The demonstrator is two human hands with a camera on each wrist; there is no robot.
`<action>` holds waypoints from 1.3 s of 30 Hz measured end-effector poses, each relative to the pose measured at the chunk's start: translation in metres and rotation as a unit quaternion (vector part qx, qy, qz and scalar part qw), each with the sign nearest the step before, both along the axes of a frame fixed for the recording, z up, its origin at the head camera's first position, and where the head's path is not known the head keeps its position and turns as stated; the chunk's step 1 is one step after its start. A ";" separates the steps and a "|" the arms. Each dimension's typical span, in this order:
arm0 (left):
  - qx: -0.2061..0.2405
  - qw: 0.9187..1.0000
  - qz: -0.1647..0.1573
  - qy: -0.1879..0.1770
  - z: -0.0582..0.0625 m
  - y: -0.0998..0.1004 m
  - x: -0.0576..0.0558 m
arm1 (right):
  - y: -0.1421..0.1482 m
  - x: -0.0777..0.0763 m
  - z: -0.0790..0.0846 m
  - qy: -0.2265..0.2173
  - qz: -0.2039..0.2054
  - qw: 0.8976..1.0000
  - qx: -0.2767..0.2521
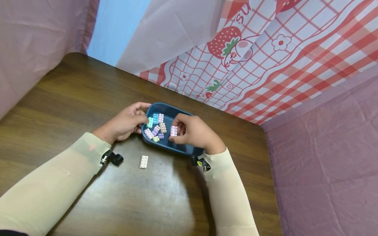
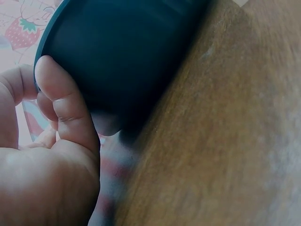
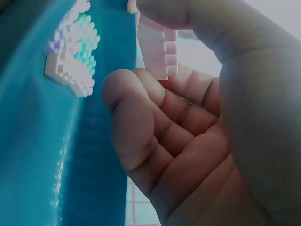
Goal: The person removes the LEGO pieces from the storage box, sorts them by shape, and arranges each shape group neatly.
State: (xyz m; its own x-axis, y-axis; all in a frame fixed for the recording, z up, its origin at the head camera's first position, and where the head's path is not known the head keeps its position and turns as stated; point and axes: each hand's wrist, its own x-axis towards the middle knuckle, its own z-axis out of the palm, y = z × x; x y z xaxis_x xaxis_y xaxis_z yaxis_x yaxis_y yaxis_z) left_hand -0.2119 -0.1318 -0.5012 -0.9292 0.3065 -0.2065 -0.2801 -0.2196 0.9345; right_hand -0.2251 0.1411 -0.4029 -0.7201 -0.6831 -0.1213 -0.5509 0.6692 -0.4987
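Observation:
My left hand grips the left end of a dark blue rounded tray, thumb over the rim and the other fingers at the outer wall. The left wrist view shows that wall close up. Over the tray, my right hand pinches a light pink toy building brick between thumb and fingers; its studs show side-on in the right wrist view. Several loose bricks in blue, purple, yellow and pink lie bunched at the tray's left end, among them a mint green brick by my left thumb and a tan brick.
A white brick lies on the wooden table in front of the tray. Behind stands a strawberry-print checked curtain, with plain pink cloth at the right side. Each wrist carries a small black camera.

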 end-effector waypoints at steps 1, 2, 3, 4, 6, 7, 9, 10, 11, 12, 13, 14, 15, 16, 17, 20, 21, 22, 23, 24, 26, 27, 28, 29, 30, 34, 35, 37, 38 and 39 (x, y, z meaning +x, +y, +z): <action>0.001 1.000 0.000 0.001 0.000 0.000 0.000 | 0.000 0.003 0.001 0.004 0.000 1.000 0.000; 0.002 1.000 -0.002 0.004 0.000 0.000 0.000 | -0.001 0.007 0.002 0.007 0.001 1.000 0.000; 0.003 1.000 -0.003 0.005 0.000 0.000 0.000 | -0.001 0.011 0.004 0.011 0.003 1.000 -0.001; 0.004 1.000 -0.005 0.008 0.000 0.000 0.000 | -0.002 0.015 0.005 0.015 0.006 1.000 -0.004; 0.005 1.000 -0.007 0.011 0.000 -0.001 0.000 | -0.003 0.023 0.007 0.022 0.012 1.000 -0.012; 0.005 1.000 -0.008 0.012 -0.001 -0.001 0.000 | -0.004 0.027 0.007 0.026 0.016 0.999 -0.015; 0.006 1.000 -0.008 0.014 -0.001 -0.001 0.001 | -0.006 0.035 0.007 0.031 0.021 0.999 -0.019; 0.005 1.000 -0.009 0.015 0.000 -0.001 0.001 | -0.006 0.040 0.006 0.032 0.022 0.999 -0.021; 0.006 1.000 -0.010 0.016 0.000 -0.001 0.001 | -0.007 0.044 0.005 0.033 0.024 0.999 -0.022; 0.006 1.000 -0.010 0.017 0.000 0.000 0.001 | -0.007 0.048 0.004 0.032 0.024 0.999 -0.022; 0.005 1.000 -0.010 0.018 0.000 0.000 0.001 | -0.007 0.052 0.003 0.033 0.025 0.999 -0.021; 0.005 1.000 -0.011 0.019 0.001 0.000 0.001 | -0.007 0.056 0.001 0.034 0.026 0.999 -0.022; 0.004 1.000 -0.011 0.019 0.001 0.000 0.001 | -0.008 0.060 0.000 0.035 0.026 0.999 -0.023; 0.004 1.000 -0.011 0.019 0.001 0.000 0.001 | -0.009 0.064 -0.001 0.036 0.028 0.999 -0.024; 0.003 1.000 -0.010 0.018 0.001 0.000 0.001 | -0.010 0.067 -0.003 0.040 0.030 0.998 -0.023; 0.001 1.000 -0.010 0.016 0.000 -0.001 0.001 | -0.013 0.076 -0.007 0.054 0.037 0.998 -0.023; 0.001 1.000 -0.010 0.016 0.000 -0.001 0.001 | -0.014 0.078 -0.008 0.058 0.039 0.997 -0.022; 0.001 1.000 -0.010 0.015 0.000 -0.001 0.001 | -0.015 0.080 -0.010 0.062 0.040 0.997 -0.019; 0.001 1.000 -0.010 0.015 0.000 -0.001 0.001 | -0.016 0.082 -0.011 0.065 0.041 0.997 -0.017; 0.001 1.000 -0.010 0.016 0.000 -0.001 0.001 | -0.017 0.083 -0.013 0.067 0.041 0.997 -0.014; 0.002 1.000 -0.010 0.016 -0.001 -0.001 0.001 | -0.019 0.085 -0.017 0.066 0.038 0.997 -0.008; 0.002 1.000 -0.010 0.015 -0.001 -0.001 0.001 | -0.020 0.086 -0.019 0.064 0.036 0.997 -0.005; 0.002 1.000 -0.010 0.015 -0.001 -0.001 0.001 | -0.021 0.087 -0.020 0.064 0.035 0.997 0.000; 0.001 1.000 -0.010 0.014 -0.001 -0.001 0.001 | -0.022 0.088 -0.022 0.064 0.033 0.997 0.004; 0.001 1.000 -0.009 0.013 0.000 -0.001 0.001 | -0.023 0.090 -0.024 0.066 0.032 0.997 0.009; 0.001 1.000 -0.009 0.011 -0.001 -0.001 0.001 | -0.030 0.095 -0.033 0.074 0.032 0.996 0.038; 0.001 1.000 -0.009 0.011 -0.001 -0.001 0.001 | -0.032 0.097 -0.036 0.079 0.033 0.995 0.046; 0.001 1.000 -0.007 0.011 -0.001 -0.001 0.001 | -0.036 0.099 -0.040 0.087 0.034 0.994 0.062; 0.001 1.000 -0.007 0.012 -0.001 -0.001 0.001 | -0.038 0.100 -0.042 0.092 0.035 0.993 0.068; 0.001 1.000 -0.007 0.012 -0.001 -0.001 0.001 | -0.039 0.101 -0.043 0.096 0.036 0.992 0.074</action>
